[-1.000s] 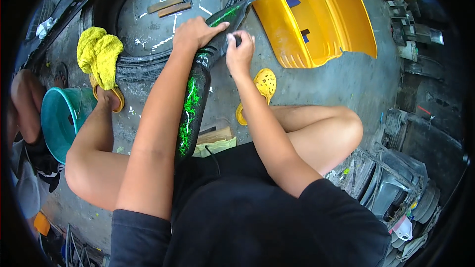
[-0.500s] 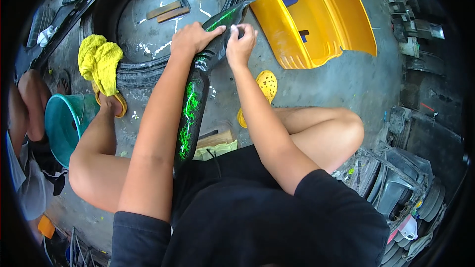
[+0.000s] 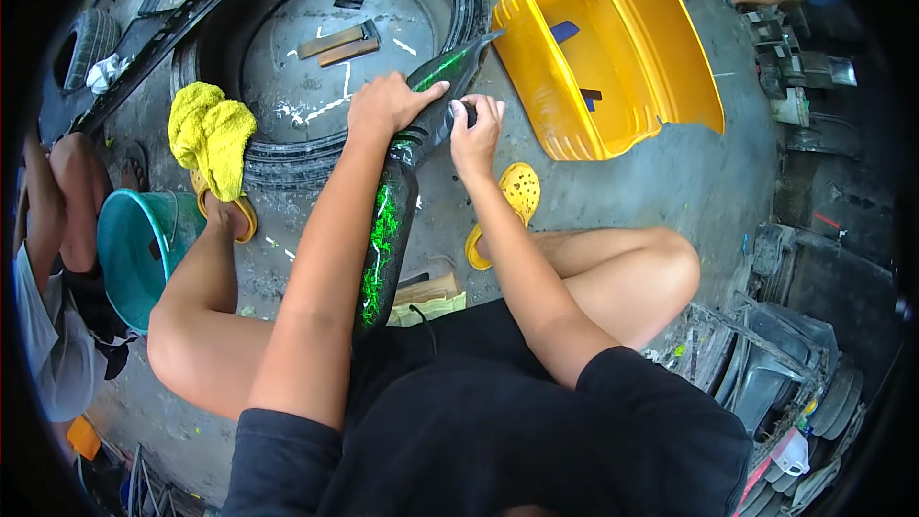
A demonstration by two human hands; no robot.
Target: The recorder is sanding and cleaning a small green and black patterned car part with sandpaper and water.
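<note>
A long glossy black plastic panel with green streaked graphics [image 3: 381, 249], like a motorcycle fairing, slants from my lap up toward a large tyre, its pointed end beside a yellow plastic shell. My left hand [image 3: 388, 105] lies over the panel's upper part, gripping its edge with the thumb stretched across the top. At the panel's right edge my right hand [image 3: 479, 134] is closed, thumb and fingers pinched round something small and dark that I cannot make out. My left forearm hides part of the panel's left side.
The big tyre [image 3: 215, 134] lies flat ahead, with wooden blocks [image 3: 340, 43] inside its ring. The yellow shell [image 3: 565, 86] stands at the far right. At left are a green bucket [image 3: 129, 258], a yellow cloth [image 3: 211, 134] and a seated person's leg [image 3: 77, 191]. Scrap parts [image 3: 780, 354] pile up at right.
The whole view has shifted, so things appear slightly lower and mostly further right. Both hands keep their places on the panel, with the right still pinched at its edge.
</note>
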